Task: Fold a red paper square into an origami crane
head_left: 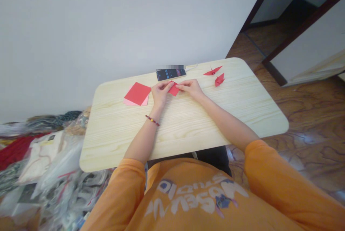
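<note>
Just above the centre of the frame, both hands met over a small folded piece of red paper (174,89) lying on the pale wooden table (188,123). The left hand (159,92) — a beaded bracelet (152,120) at its wrist — had its fingers curled down, pinching the paper's left edge. The right hand (192,87) pressed its fingertips on the paper's right edge, fingers drawn close together. To the left of the hands lay a flat stack of red and pink square sheets (137,94), near but apart. Behind the hands, at the table's far edge, sat a dark phone (170,74) with a white cable. Toward the upper right of the table rested two finished red paper cranes (216,75) — close to each other, well clear of the hands.
</note>
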`<state>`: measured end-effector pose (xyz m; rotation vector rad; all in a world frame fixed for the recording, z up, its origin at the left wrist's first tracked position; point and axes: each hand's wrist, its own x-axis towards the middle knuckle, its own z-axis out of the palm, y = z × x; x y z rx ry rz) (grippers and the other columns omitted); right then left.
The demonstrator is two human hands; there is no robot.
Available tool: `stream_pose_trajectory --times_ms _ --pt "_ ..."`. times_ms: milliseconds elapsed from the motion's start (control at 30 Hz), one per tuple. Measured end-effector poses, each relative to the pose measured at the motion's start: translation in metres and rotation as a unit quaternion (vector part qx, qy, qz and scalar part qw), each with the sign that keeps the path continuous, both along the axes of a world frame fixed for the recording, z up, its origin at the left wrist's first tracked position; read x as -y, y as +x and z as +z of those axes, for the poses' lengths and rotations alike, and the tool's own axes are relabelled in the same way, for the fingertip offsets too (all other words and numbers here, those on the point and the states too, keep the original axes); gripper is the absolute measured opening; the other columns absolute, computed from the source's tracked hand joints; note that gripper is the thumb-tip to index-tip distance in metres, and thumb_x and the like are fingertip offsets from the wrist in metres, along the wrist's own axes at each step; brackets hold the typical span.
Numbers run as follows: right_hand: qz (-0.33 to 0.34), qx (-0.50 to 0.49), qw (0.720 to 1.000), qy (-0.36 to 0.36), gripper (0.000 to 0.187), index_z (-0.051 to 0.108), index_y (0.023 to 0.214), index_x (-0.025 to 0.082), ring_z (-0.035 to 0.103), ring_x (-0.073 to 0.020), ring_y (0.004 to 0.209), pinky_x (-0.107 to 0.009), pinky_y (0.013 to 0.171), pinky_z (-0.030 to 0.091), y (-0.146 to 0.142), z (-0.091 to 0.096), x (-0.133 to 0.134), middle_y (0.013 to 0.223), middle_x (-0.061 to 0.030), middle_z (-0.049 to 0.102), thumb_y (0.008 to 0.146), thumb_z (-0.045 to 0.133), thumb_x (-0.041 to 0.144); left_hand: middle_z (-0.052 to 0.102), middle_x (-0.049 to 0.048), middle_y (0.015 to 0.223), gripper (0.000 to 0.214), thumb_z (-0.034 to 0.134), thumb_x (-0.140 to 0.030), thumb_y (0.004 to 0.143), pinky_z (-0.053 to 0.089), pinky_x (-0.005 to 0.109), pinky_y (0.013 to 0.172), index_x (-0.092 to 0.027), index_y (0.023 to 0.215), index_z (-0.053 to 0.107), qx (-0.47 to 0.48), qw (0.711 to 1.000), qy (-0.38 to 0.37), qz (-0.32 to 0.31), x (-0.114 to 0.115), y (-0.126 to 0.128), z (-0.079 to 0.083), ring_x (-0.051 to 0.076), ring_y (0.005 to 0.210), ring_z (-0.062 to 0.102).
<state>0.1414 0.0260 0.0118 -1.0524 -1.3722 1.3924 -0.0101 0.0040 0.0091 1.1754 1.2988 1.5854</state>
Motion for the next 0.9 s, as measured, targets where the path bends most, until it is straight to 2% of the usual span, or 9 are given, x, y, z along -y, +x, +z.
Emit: stream_pose_trajectory --times_ms 233,367,467,633,800,900 --pt "0.034 0.029 0.999 -0.017 0.043 0.068 0.057 0.012 0.05 -0.0101 0.052 -0.025 0.054 0.04 0.003 0.005 -0.001 0.053 -0.003 0.062 0.053 0.081 0.053 0.074 0.0061 0.078 0.019 0.078 -0.032 0.064 0.051 0.028 0.074 -0.016 0.074 0.075 -0.023 1.0 -0.005 0.001 -0.003 -0.007 -0.001 0.016 0.074 0.066" --pt "0.045 -0.008 0.998 -0.042 0.044 0.068 0.057 0.012 0.049 -0.0089 0.05 -0.025 0.052 0.038 0.002 0.001 -0.004 0.051 -0.0019 0.061 0.049 0.083 0.053 0.074 0.0069 0.079 0.02 0.078 -0.033 0.064 0.051 0.029 0.075 -0.016 0.074 0.075 -0.026 1.0 -0.009 -0.007 -0.006 -0.008 -0.003 0.017 0.074 0.067" --pt "0.037 -0.045 0.997 -0.06 0.044 0.068 0.056 0.013 0.048 -0.0086 0.05 -0.025 0.052 0.036 -0.002 -0.003 -0.004 0.05 -0.0009 0.059 0.046 0.085 0.052 0.074 0.0068 0.08 0.023 0.079 -0.034 0.064 0.052 0.03 0.076 -0.016 0.078 0.074 0.001 1.0 -0.016 -0.008 -0.006 -0.006 -0.004 0.017 0.075 0.068" --pt "-0.02 -0.099 0.991 -0.085 0.041 0.069 0.061 0.014 0.049 -0.0089 0.054 -0.025 0.055 0.038 -0.008 -0.007 -0.002 0.057 -0.0014 0.062 0.048 0.085 0.049 0.074 0.0061 0.085 0.049 0.082 -0.035 0.059 0.054 0.032 0.076 -0.017 0.103 0.069 0.086 0.995 -0.033 -0.034 -0.002 0.004 -0.007 0.018 0.076 0.069" --pt "-0.016 -0.136 0.985 -0.1 0.039 0.07 0.063 0.015 0.051 -0.0089 0.057 -0.024 0.058 0.04 -0.008 -0.008 -0.001 0.062 -0.0026 0.065 0.046 0.086 0.047 0.074 0.0044 0.084 0.053 0.084 -0.034 0.055 0.054 0.03 0.078 -0.017 0.102 0.066 0.122 0.992 -0.036 -0.013 0.001 0.011 -0.006 0.017 0.077 0.07" --pt "0.005 -0.103 0.991 -0.081 0.039 0.071 0.062 0.014 0.052 -0.0097 0.057 -0.025 0.059 0.041 -0.007 -0.008 0.0 0.059 -0.003 0.064 0.047 0.086 0.046 0.073 0.0026 0.076 0.052 0.084 -0.033 0.056 0.054 0.029 0.074 -0.018 0.102 0.066 0.113 0.993 -0.028 0.004 0.001 0.008 -0.004 0.016 0.071 0.069"
